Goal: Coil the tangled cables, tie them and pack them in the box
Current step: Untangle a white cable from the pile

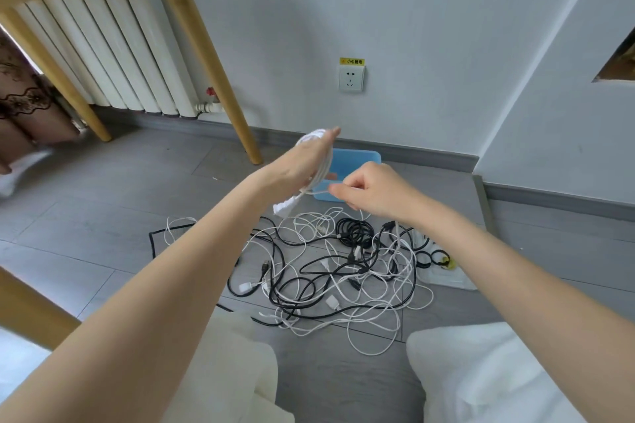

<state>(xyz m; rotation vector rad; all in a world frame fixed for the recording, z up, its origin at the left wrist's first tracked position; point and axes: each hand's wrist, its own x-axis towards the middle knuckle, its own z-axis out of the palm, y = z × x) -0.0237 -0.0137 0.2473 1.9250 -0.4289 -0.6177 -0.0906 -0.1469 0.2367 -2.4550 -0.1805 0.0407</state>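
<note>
A white cable coil (322,161) is wound around my left hand (305,161), whose fingers stretch straight up and forward; its white plug (284,209) dangles below. My right hand (372,191) pinches the loose strand of that white cable just right of the coil. Behind both hands sits a blue box (357,161), partly hidden by them. On the grey floor below lies a tangle of black and white cables (330,275), including a small black coiled bundle (355,232).
A wooden table leg (209,55) stands left of the box, with a white radiator (113,51) behind it. A wall socket (350,78) is above the box. A clear bag with black ties (443,264) lies right of the tangle. My knees in white fill the bottom.
</note>
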